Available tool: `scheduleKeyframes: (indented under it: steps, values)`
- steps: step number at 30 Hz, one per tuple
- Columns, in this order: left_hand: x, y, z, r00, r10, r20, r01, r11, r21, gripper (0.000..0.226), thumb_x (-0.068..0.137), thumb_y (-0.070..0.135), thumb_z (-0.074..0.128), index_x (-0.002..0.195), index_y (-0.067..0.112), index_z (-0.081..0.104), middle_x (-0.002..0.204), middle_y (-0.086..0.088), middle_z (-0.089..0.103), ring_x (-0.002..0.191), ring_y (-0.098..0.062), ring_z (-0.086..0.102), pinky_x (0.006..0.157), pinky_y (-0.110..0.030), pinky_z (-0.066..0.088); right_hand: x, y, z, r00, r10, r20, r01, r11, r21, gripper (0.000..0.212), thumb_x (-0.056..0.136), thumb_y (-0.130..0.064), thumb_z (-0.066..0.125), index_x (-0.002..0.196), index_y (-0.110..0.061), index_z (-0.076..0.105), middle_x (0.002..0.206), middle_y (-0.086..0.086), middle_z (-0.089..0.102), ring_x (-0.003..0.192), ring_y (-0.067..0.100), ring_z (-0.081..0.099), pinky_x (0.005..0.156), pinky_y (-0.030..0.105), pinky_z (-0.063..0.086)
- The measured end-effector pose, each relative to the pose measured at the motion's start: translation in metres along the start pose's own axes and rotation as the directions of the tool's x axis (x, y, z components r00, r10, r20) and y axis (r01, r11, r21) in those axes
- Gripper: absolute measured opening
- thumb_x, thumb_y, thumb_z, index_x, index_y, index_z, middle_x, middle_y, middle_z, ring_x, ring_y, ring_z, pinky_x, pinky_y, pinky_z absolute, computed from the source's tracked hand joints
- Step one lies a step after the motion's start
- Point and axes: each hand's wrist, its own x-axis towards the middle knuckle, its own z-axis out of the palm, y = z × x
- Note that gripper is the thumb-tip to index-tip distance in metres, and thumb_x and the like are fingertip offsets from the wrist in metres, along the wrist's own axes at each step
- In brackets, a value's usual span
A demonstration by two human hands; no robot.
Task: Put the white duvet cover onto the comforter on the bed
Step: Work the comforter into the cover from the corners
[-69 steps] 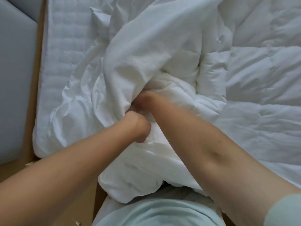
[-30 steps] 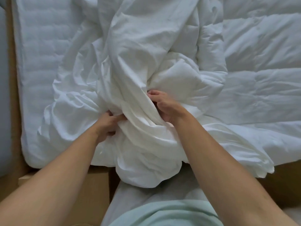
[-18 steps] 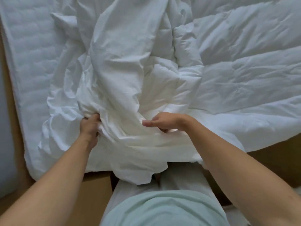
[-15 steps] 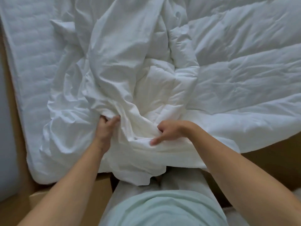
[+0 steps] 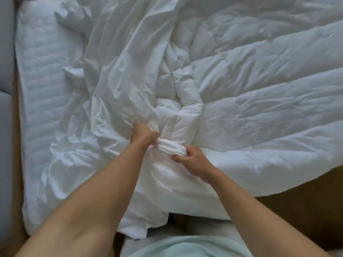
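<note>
The thin, wrinkled white duvet cover [image 5: 120, 71] is lying bunched on the bed, touching the puffy white quilted comforter [image 5: 259, 108] on its right. My left hand [image 5: 143, 135] is gripping the cover with curled fingers. My right hand [image 5: 193, 160] is pinching a rolled white fold just beside it. The white quilted mattress [image 5: 40, 80] is showing on the left, next to grey padded panels [image 5: 5, 127].

One cover [image 5: 120, 71], crumpled from 12 o'clock down to the centre. One comforter [image 5: 259, 93], filling 1 to 4 o'clock. One bed [image 5: 42, 80], its quilted top showing at 9 o'clock. Two grips near the centre: left grip [image 5: 143, 135] and right grip [image 5: 193, 158]. Two grey panels [image 5: 6, 43] at the 9 o'clock edge. One pale green shirt [image 5: 185, 246] at 6 o'clock.
</note>
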Motion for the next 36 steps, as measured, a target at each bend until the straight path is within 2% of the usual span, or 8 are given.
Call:
scheduleKeyframes:
  steps: [6,10,15,18,21,26,32,36]
  values:
    - [0.000,0.039,0.010,0.928,-0.218,-0.302,0.218,0.975,-0.033,0.095,0.078,0.032,0.079,0.150,0.001,0.026,0.146,-0.019,0.045,0.131,-0.038,0.049,0.107,-0.047,0.043,-0.003,0.008,-0.030,0.999,-0.052,0.015,0.052,0.999,0.004,0.029,0.088,-0.014,0.072,0.062,-0.017,0.059,0.054,-0.013,0.044,0.048,0.006,0.040,0.050,0.025,0.033]
    - [-0.018,0.076,0.002,0.988,-0.147,0.053,0.150,0.987,-0.065,0.005,0.092,0.009,0.055,0.088,0.007,0.057,0.075,-0.009,0.056,0.059,-0.021,0.055,0.048,-0.025,0.046,-0.010,0.007,-0.056,0.996,-0.049,0.072,0.046,0.998,0.049,0.016,0.085,-0.022,0.076,0.081,-0.007,0.071,0.072,0.002,0.068,0.066,0.019,0.067,0.065,0.035,0.054]
    - [-0.077,0.186,-0.025,0.759,0.552,0.346,-0.048,0.577,-0.815,0.033,0.064,-0.008,0.052,0.086,0.008,0.071,0.082,-0.006,0.066,0.074,-0.020,0.064,0.066,-0.027,0.054,0.001,-0.024,-0.113,0.977,-0.066,0.205,0.002,0.954,0.300,0.035,0.072,-0.046,0.086,0.097,-0.024,0.077,0.095,-0.002,0.078,0.088,0.013,0.074,0.075,0.028,0.059]
    - [-0.096,0.208,0.005,0.644,0.582,0.496,-0.305,0.790,-0.531,0.020,0.076,0.005,0.065,0.086,0.021,0.070,0.082,0.003,0.067,0.076,-0.013,0.061,0.066,-0.022,0.048,0.030,-0.035,-0.140,0.994,0.013,-0.107,0.039,0.878,0.477,0.031,0.070,-0.040,0.084,0.090,-0.017,0.080,0.092,0.002,0.078,0.085,0.017,0.073,0.073,0.034,0.059]
    - [-0.076,0.183,0.037,0.878,0.459,0.139,-0.422,0.877,-0.231,0.005,0.093,0.019,0.065,0.096,0.022,0.068,0.089,0.002,0.066,0.080,-0.015,0.061,0.073,-0.027,0.047,0.056,0.000,-0.192,0.830,0.344,-0.438,-0.039,0.820,0.571,0.027,0.088,-0.029,0.075,0.109,-0.012,0.072,0.116,0.009,0.073,0.103,0.027,0.069,0.094,0.047,0.056]
    - [-0.059,0.079,0.070,0.957,0.128,0.262,-0.262,0.772,0.579,0.087,0.062,0.069,0.081,0.128,0.017,0.060,0.127,-0.008,0.061,0.117,-0.030,0.057,0.099,-0.037,0.049,0.030,0.092,-0.195,0.877,0.467,0.113,-0.461,0.751,0.472,0.060,0.076,-0.051,0.082,0.120,-0.014,0.067,0.112,0.008,0.075,0.104,0.027,0.072,0.099,0.044,0.055]
    - [-0.055,0.029,0.111,0.842,0.374,0.388,-0.536,0.658,0.529,0.025,0.097,0.027,0.056,0.116,0.015,0.066,0.117,-0.013,0.071,0.108,-0.034,0.066,0.075,-0.028,0.043,0.009,0.109,-0.128,0.927,0.209,0.313,-0.253,0.962,0.107,0.032,0.088,-0.027,0.079,0.118,-0.017,0.072,0.114,-0.002,0.075,0.105,0.014,0.071,0.089,0.028,0.057]
    - [-0.051,0.071,0.090,0.853,0.522,-0.028,-0.512,0.844,0.159,0.026,0.101,0.038,0.050,0.090,0.020,0.065,0.092,-0.010,0.071,0.093,-0.036,0.067,0.068,-0.031,0.042,0.003,0.110,-0.101,0.963,0.246,0.110,-0.269,0.853,0.448,0.019,0.105,-0.020,0.054,0.108,-0.007,0.067,0.105,0.010,0.073,0.094,0.022,0.071,0.087,0.036,0.059]
